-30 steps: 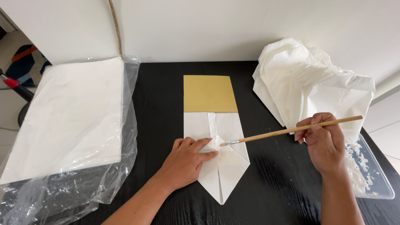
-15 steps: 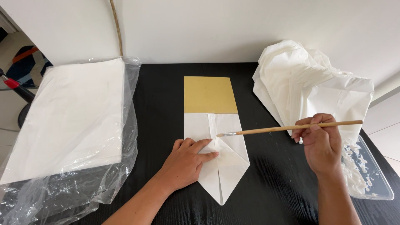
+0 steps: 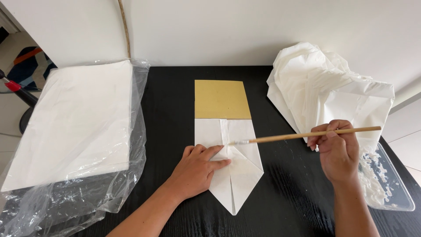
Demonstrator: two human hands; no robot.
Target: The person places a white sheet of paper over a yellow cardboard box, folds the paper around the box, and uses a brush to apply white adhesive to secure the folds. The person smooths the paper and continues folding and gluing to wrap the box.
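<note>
A folded white paper (image 3: pixel 239 171) with a pointed lower end lies on the black table (image 3: pixel 285 202), partly over a tan cardboard sheet (image 3: pixel 221 99). My left hand (image 3: pixel 197 170) lies flat on the paper's left half, fingers pointing right toward the centre fold. My right hand (image 3: pixel 337 151) grips a thin wooden brush (image 3: pixel 302 135) near its back end. The brush lies nearly level, and its white tip touches the paper at the centre fold, just above my left fingertips.
A stack of white sheets (image 3: pixel 74 123) in a loose clear plastic bag (image 3: pixel 131 175) fills the left side. A pile of crumpled white paper (image 3: pixel 324 87) sits at the back right. A clear tray with white paste (image 3: pixel 386 184) stands at the right edge. A pale wall runs behind.
The brush has tilted from slanted to nearly level, and its tip has slid left and up along the fold. My right hand rose slightly. My left hand stayed put.
</note>
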